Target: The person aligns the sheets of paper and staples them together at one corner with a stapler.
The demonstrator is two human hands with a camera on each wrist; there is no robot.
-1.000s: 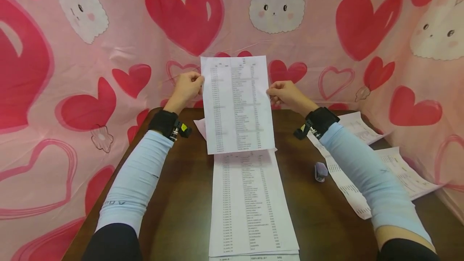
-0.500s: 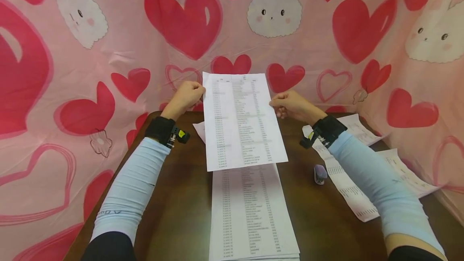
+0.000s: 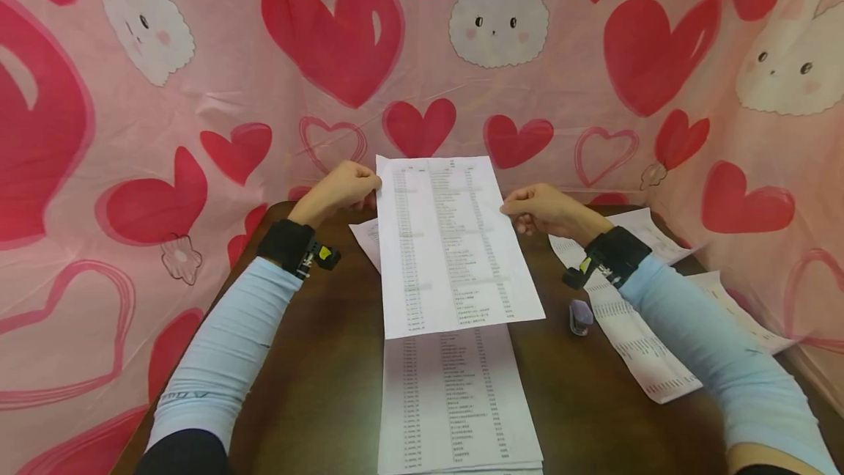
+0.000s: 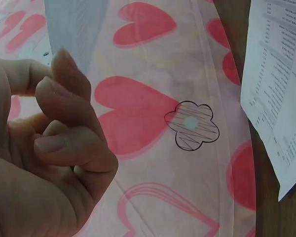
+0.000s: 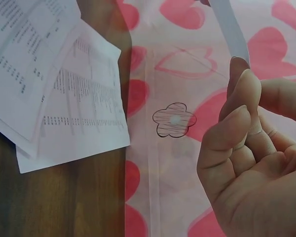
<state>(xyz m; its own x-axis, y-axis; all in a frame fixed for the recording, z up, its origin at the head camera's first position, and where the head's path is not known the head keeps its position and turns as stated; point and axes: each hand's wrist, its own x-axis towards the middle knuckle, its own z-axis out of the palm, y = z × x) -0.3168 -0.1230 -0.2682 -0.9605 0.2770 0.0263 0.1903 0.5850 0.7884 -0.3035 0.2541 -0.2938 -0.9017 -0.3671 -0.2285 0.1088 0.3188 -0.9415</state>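
Note:
A printed sheet of paper (image 3: 435, 255) hangs tilted in front of me, covered in columns of small text. My left hand (image 3: 341, 188) pinches its left edge near the top, and my right hand (image 3: 550, 210) pinches the right edge a little lower. In the left wrist view the left hand (image 4: 54, 148) shows curled fingers beside the paper's edge. The right wrist view has the right hand (image 5: 256, 143) gripping the sheet's thin edge (image 5: 231, 29) with the fingertips. Below the held sheet, a stack of printed papers (image 3: 455, 409) lies on the table, its far part hidden.
A small purple stapler (image 3: 581, 317) stands right of the stack on the brown table (image 3: 316, 387). Printed sheets (image 3: 649, 358) lie spread along the right side, partly under my right forearm. A paper corner (image 3: 365, 237) shows behind the held sheet. A heart-patterned cloth (image 3: 316, 42) hangs behind.
Both hands have lowered the held sheet toward the stack, shifting it slightly right and tilting it flatter. The right hand has moved outward a little. The stack and stapler stay in place.

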